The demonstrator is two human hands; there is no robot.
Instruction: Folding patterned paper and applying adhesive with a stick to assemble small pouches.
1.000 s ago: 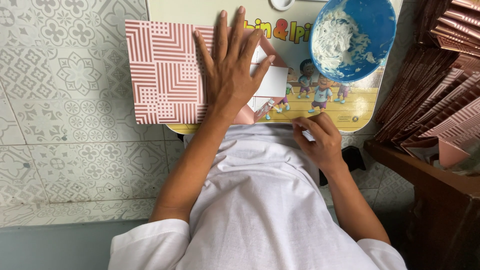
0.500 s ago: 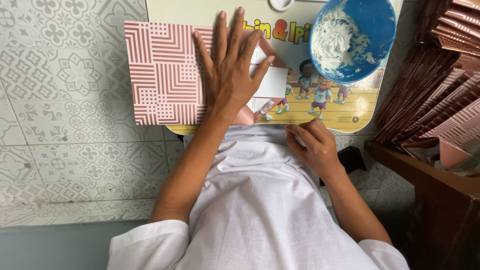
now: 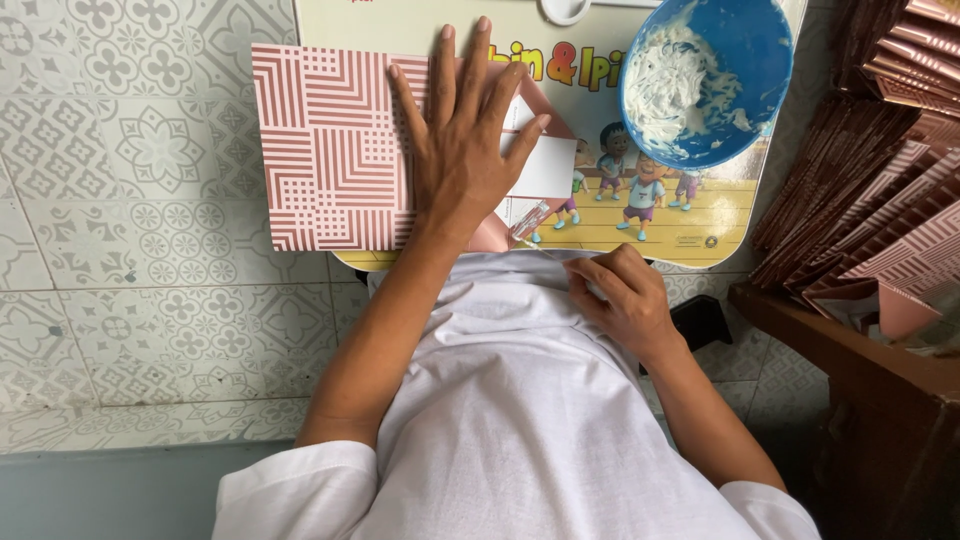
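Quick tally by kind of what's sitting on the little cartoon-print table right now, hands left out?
Pink patterned paper piece, partly folded, pressed flat by the left hand: 1
Blue bowl of white paste: 1
White round object, cut off at the top edge: 1
Total: 3
The right hand is off the table, at the lap.

Counted on the small table

One patterned pink paper bag, one blue bowl of white paste, two hands, one side stack of folded bags.

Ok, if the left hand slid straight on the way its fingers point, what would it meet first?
The left hand, flat on the patterned paper bag, points up the picture; past the bag's edge comes the bare cartoon-printed tray, probably nothing else.
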